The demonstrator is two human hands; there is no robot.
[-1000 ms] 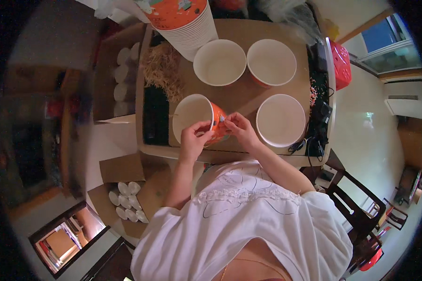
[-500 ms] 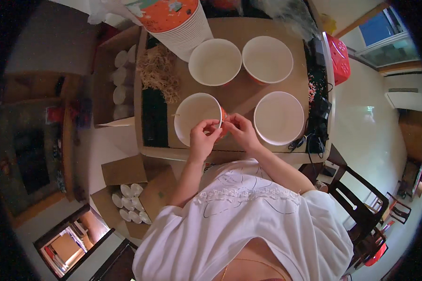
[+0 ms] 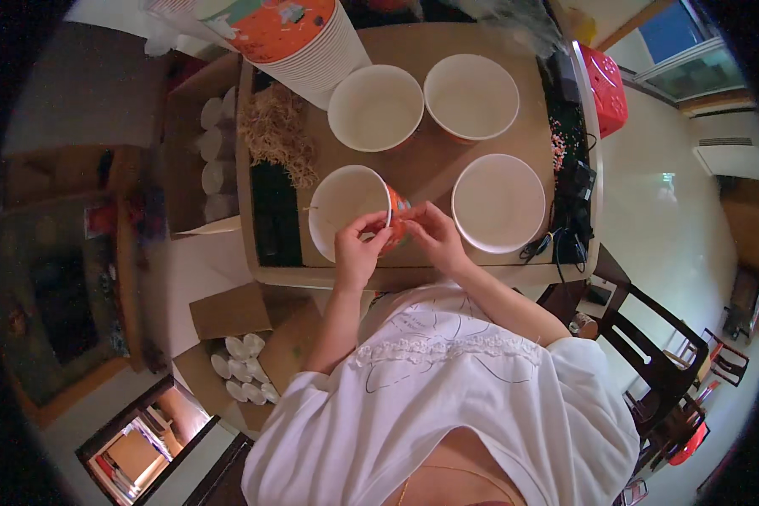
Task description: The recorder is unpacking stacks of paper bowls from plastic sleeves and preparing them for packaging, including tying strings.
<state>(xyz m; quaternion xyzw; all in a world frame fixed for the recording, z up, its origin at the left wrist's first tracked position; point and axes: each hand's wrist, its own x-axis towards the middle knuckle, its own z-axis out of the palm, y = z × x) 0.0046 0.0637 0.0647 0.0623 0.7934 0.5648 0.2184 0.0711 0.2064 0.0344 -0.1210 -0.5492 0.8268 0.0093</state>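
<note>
A near-left paper bucket (image 3: 336,201), white inside and orange outside, leans a little so its printed side shows. My left hand (image 3: 357,253) pinches its right rim, thumb outside and fingers over the edge. Close beside it, my right hand (image 3: 438,238) is closed in a pinch against the orange side; whatever is between its fingertips is too small to make out. A thin straw-coloured strand sticks out at the bucket's left rim. Three more open paper buckets stand around: one near right (image 3: 498,203), one far left (image 3: 375,108), one far right (image 3: 471,97).
A tall stack of paper buckets (image 3: 312,59) leans at the back left, beside shredded paper straw (image 3: 278,131). Cardboard covers the table (image 3: 422,169). Black cables (image 3: 572,228) and pink-white bits lie at the right edge. Boxes of white cups (image 3: 243,367) stand at the left.
The near-left bucket now shows more of its orange side. Both hands stay at its rim, their fingertips slightly shifted. The whole view has shifted a little.
</note>
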